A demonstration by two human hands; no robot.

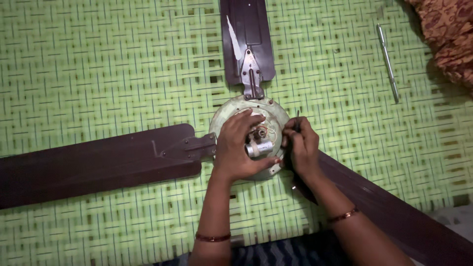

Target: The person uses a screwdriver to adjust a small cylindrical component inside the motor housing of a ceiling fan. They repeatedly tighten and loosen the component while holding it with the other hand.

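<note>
Brown-bladed fan hub [249,143] lies open, capacitor [259,148] exposed, blades attached; left hand [239,145] grips hub, right hand [301,145] pinches thin tool [297,117].

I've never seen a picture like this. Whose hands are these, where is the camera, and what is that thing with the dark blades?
The camera sits on the person's head and looks down, so both hands are the person's own. On the green woven mat lies a ceiling fan: a round pale metal motor housing with three dark brown blades. The left hand rests on the open housing, its fingers around a small silver cylinder with wires. The right hand pinches a thin metal tool at the housing's edge. A slim silver rod-like tool lies apart, and patterned brown cloth fills the top corner.
</note>
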